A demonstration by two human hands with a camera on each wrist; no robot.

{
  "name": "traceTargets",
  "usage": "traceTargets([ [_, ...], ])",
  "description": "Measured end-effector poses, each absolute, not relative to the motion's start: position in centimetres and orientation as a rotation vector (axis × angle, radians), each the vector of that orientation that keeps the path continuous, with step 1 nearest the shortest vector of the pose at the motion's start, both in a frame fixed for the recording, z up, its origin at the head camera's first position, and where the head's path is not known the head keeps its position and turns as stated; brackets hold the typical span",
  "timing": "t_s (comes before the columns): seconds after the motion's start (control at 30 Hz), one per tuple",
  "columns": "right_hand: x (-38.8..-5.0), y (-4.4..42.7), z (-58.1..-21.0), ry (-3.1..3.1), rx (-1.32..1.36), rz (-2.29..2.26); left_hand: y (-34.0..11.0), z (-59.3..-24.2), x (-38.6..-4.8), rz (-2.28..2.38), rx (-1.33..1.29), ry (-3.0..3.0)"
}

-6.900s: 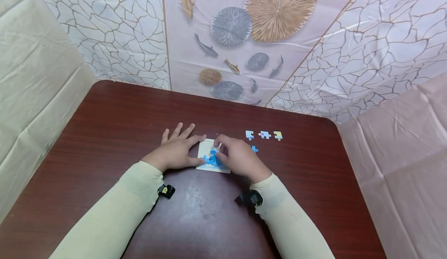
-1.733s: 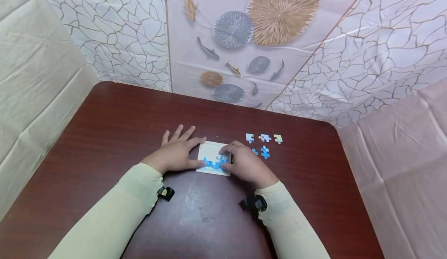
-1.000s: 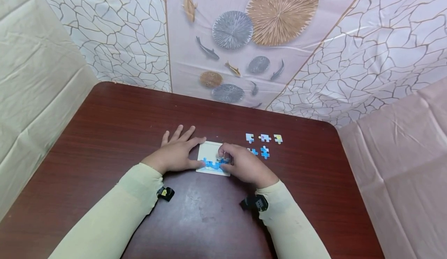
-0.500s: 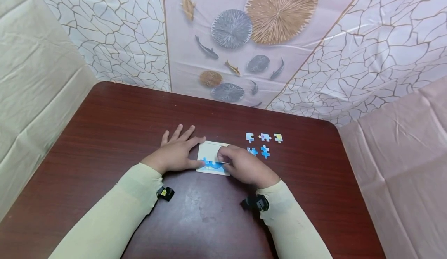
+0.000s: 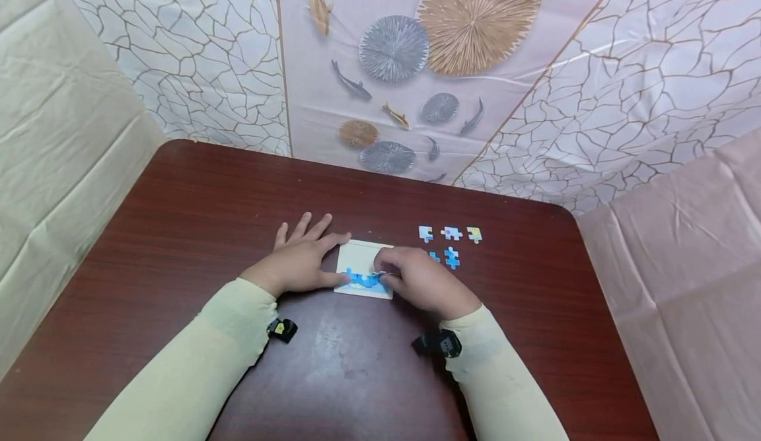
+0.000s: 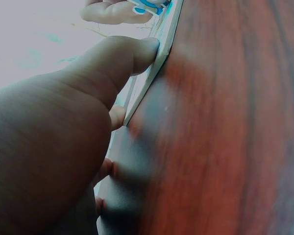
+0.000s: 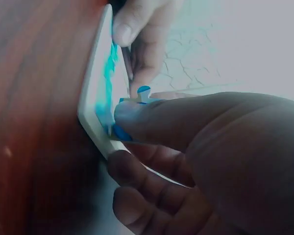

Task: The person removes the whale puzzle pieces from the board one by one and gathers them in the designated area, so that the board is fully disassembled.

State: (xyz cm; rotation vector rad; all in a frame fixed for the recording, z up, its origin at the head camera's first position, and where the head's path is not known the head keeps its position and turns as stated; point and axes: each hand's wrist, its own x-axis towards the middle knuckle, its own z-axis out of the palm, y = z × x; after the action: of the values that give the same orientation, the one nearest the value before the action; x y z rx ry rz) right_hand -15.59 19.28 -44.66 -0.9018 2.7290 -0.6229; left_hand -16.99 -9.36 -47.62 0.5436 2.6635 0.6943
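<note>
A white puzzle board point(image 5: 359, 253) lies on the table, with blue joined pieces point(image 5: 364, 280) along its near part. My left hand point(image 5: 297, 261) rests at the board's left side, fingers spread, thumb and index finger touching its edge. Over the right side of the board my right hand point(image 5: 425, 281) pinches a blue and white puzzle piece point(image 7: 144, 94) between thumb and fingers, held tilted just above the board in the right wrist view. The piece also shows at the top of the left wrist view. The right fingers hide part of the board's right side.
Several loose puzzle pieces lie right of the board: a row of three with a middle piece point(image 5: 452, 233), and below it a blue piece point(image 5: 452, 258) and one partly hidden by my right hand. A patterned cloth point(image 5: 357, 65) hangs behind the dark red table point(image 5: 238, 183).
Since about seven seconds ago, the blue pieces on the board form a more even strip, and one more blue piece shows right of it. My right hand has shifted slightly right; the left stays put.
</note>
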Motion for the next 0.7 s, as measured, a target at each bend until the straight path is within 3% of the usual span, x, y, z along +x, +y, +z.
traceTargets([
  [0.47, -16.6, 23.4, -42.3, 2.849, -0.789, -0.697, -9.2, -47.6, -16.9, 0.696, 0.541, 2.663],
  [0.7, -17.1, 27.7, -40.7, 2.877, -0.371, -0.866, -9.3, -47.5, -16.8, 0.705, 0.545, 2.661],
])
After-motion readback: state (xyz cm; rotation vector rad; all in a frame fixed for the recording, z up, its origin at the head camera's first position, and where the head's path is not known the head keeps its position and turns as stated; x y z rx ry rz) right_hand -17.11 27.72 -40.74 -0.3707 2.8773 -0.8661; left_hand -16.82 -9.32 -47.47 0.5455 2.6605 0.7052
